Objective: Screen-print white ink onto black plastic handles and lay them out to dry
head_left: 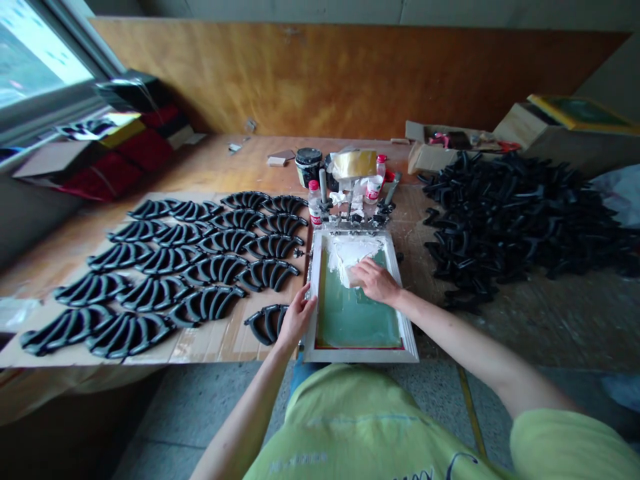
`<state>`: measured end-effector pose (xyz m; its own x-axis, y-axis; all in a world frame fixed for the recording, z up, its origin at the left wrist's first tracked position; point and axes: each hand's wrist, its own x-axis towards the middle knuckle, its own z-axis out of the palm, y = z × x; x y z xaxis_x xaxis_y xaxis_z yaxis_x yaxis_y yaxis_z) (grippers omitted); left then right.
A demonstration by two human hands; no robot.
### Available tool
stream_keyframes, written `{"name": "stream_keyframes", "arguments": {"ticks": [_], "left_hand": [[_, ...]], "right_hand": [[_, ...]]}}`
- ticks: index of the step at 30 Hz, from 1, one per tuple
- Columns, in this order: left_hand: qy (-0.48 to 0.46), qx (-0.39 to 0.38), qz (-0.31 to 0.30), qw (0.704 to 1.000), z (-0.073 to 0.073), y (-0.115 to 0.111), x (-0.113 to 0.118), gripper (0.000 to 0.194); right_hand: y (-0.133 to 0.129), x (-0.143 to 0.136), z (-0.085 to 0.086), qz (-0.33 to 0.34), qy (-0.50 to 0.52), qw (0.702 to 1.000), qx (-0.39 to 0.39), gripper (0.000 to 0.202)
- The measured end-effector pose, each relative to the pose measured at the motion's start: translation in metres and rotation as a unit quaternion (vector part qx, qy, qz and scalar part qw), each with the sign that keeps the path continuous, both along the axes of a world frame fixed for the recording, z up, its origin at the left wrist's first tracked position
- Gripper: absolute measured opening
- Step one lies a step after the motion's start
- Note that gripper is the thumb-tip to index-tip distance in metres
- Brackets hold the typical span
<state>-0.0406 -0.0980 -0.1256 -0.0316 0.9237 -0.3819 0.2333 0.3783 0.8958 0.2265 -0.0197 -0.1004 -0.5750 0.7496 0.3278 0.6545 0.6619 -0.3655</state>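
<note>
A screen frame [411, 333] with pale metal edges and green mesh lies on the table in front of me, hinged to a clamp [350, 225] at its far end. White paste [345, 253] covers the upper part of the mesh. My right hand [375, 280] is closed around a small pale scraper [354, 276] at the paste's lower edge. At the frame's left edge is my left hand [299, 313], its fingers together by the rim; what it grips, if anything, is hidden. A black ribbed part [257, 325] lies just left of it.
Rows of black curved parts [157, 292] cover cardboard on the left. A large heap of black pieces [520, 220] lies right. Behind the clamp stand a black tub [309, 167] and red-capped bottles [314, 200]. Boxes [435, 157] sit at the back right, others at the left.
</note>
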Motion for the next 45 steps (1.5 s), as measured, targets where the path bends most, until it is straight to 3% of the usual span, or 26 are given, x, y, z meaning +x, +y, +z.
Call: {"name": "stream_keyframes", "arguments": {"ticks": [3,6,9,11,14,16,18,22,25,27,29,31,34,36,38,40,41,43,45], "left_hand": [[-0.006,-0.002,0.004,1.0,0.004,0.0,0.001,0.073],[-0.021,-0.012,0.004,1.0,0.017,0.0,0.002,0.075],[-0.037,0.012,0.009,0.999,0.042,0.002,0.001,0.072],[-0.041,0.039,0.028,0.998,0.064,0.006,0.0,0.066],[-0.075,0.042,0.038,0.996,0.095,0.019,0.004,0.067],[-0.132,0.084,0.051,0.986,0.113,0.035,0.011,0.066],[-0.181,0.164,0.074,0.967,0.127,0.054,0.021,0.062],[-0.219,0.193,0.077,0.953,0.139,0.08,0.039,0.063],[-0.228,0.156,0.124,0.953,0.122,0.069,0.05,0.062],[-0.228,0.063,0.11,0.965,0.098,0.048,0.06,0.063],[-0.235,-0.063,0.059,0.968,0.072,0.022,0.07,0.063],[-0.243,-0.14,0.042,0.959,0.051,0.001,0.074,0.06],[-0.232,-0.151,0.085,0.957,0.032,-0.018,0.051,0.048],[-0.186,-0.142,0.132,0.963,0.023,-0.026,0.013,0.041],[-0.082,-0.146,0.207,0.964,0.012,-0.036,-0.036,0.04],[0.052,-0.174,0.256,0.949,0.001,-0.05,-0.082,0.041],[0.11,-0.187,0.26,0.941,-0.004,-0.057,-0.1,0.043],[0.199,-0.207,0.229,0.93,-0.012,-0.069,-0.121,0.047],[0.251,-0.227,0.167,0.926,-0.015,-0.073,-0.126,0.049]], "right_hand": [[-0.01,0.004,0.001,0.034,-0.002,0.999,-0.018,0.025],[0.012,0.001,0.018,-0.021,0.013,0.998,-0.056,0.02],[0.056,0.0,0.039,-0.115,0.026,0.99,-0.078,0.051],[0.081,0.015,0.05,-0.182,0.033,0.979,-0.081,0.064],[0.094,0.059,0.055,-0.286,0.085,0.952,-0.065,0.053],[0.086,0.088,0.047,-0.349,0.112,0.928,-0.064,0.038],[0.067,0.1,0.029,-0.359,0.097,0.923,-0.093,0.03],[0.027,0.071,-0.015,-0.228,0.046,0.962,-0.143,0.029],[0.008,0.035,-0.028,-0.167,-0.008,0.978,-0.124,0.029],[-0.006,0.013,-0.023,-0.186,-0.014,0.977,-0.105,0.017],[-0.026,-0.011,-0.013,-0.19,0.01,0.978,-0.081,0.013],[-0.048,-0.032,-0.004,-0.114,0.027,0.991,-0.058,0.017],[-0.071,-0.032,-0.001,0.018,0.036,0.998,-0.052,0.03],[-0.078,0.005,-0.007,-0.035,0.034,0.997,-0.062,0.038],[-0.082,0.069,-0.019,-0.183,0.0,0.98,-0.077,0.045],[-0.088,0.143,-0.035,-0.342,-0.077,0.932,-0.091,0.049],[-0.092,0.176,-0.045,-0.395,-0.118,0.905,-0.107,0.047],[-0.101,0.226,-0.064,-0.432,-0.175,0.87,-0.163,0.041],[-0.106,0.248,-0.077,-0.436,-0.194,0.856,-0.199,0.035]]}}
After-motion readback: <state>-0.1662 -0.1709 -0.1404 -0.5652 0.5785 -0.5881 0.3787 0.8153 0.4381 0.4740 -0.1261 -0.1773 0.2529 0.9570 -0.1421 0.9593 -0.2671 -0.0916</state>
